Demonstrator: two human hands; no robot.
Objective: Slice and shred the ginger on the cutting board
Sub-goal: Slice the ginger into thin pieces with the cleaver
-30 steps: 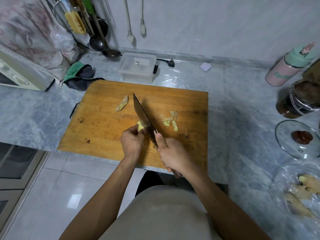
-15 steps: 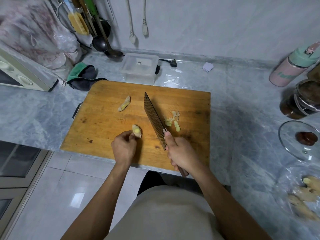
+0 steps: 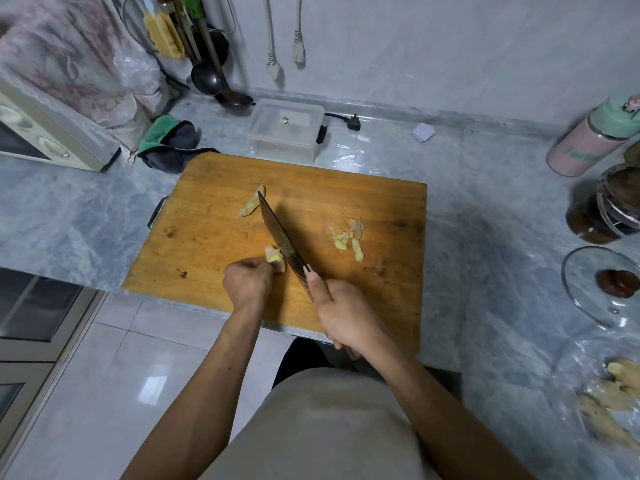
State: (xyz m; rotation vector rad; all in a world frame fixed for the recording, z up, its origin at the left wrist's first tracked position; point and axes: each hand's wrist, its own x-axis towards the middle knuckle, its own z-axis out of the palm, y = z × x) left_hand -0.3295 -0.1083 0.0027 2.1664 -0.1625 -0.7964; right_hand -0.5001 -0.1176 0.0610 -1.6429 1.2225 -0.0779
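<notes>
A wooden cutting board (image 3: 381, 202) lies on the marble counter. My left hand (image 3: 247, 284) pinches a small yellow ginger piece (image 3: 273, 257) near the board's front. My right hand (image 3: 346, 315) grips the handle of a cleaver (image 3: 280, 237), whose blade stands on edge right beside the ginger piece, on its right. A second ginger chunk (image 3: 252, 204) lies by the blade's tip. A few cut ginger slices (image 3: 348, 239) sit to the right of the blade.
A clear plastic box (image 3: 285, 128) stands behind the board, with a green and dark cloth (image 3: 168, 140) to its left. A pink flask (image 3: 588, 140), a dark jar (image 3: 609, 206), a glass lid (image 3: 602, 285) and bagged ginger (image 3: 609, 403) are at the right.
The cleaver swung away to the right beside the cut slices, then came back left and now stands against the ginger piece. My left hand kept hold of the ginger.
</notes>
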